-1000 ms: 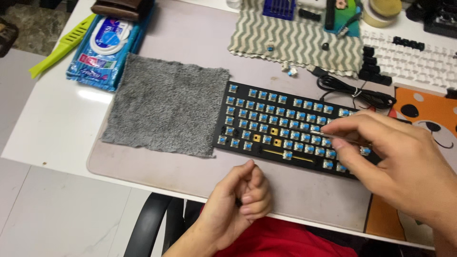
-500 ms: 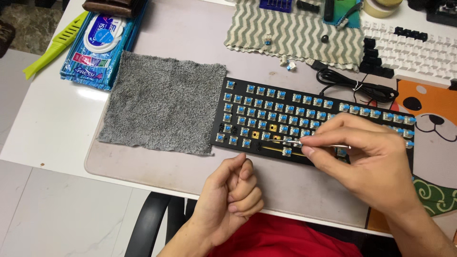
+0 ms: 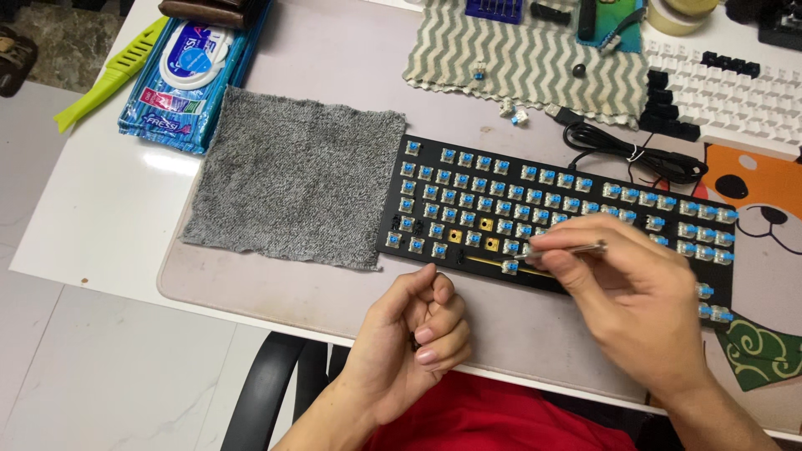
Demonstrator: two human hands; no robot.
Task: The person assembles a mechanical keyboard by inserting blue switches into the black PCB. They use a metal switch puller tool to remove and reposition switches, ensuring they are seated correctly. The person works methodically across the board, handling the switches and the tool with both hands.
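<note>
A black keyboard without keycaps lies on the desk mat, its blue switches exposed and a few sockets bare in the bottom row. My right hand grips a thin metal switch puller, its tip at a switch in the bottom row. My left hand rests curled at the desk's near edge, just below the keyboard's left part; something small and dark shows inside the fingers, too hidden to name.
A grey towel lies left of the keyboard. A blue wipes pack and green tool sit far left. Behind are a zigzag cloth with loose switches, a black cable and white keycaps.
My right hand moved left over the bottom row and now holds the metal puller at a switch. My left hand stayed curled near the desk edge.
</note>
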